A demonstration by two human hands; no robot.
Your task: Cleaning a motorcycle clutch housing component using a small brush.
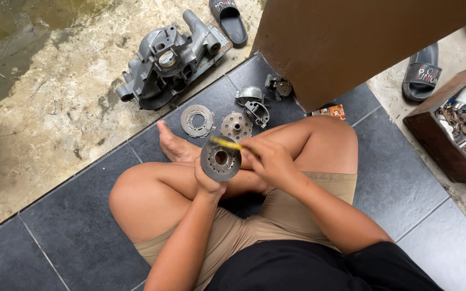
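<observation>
I sit cross-legged on dark floor tiles. My left hand point(207, 182) holds up a round metal disc with a centre hole and a ring of small holes point(220, 158). My right hand point(268, 160) grips a thin yellow-handled tool point(226, 143) whose tip rests at the disc's top edge. Both hands hover above my crossed legs.
On the tiles ahead lie a flat ring plate point(197, 120), a hub plate point(237, 126) and small metal housings point(254, 105). A grey engine casing point(168, 59) sits on the concrete. A wooden pillar point(346, 43), two sandals point(422, 73) and a box of parts point(459, 126) stand right.
</observation>
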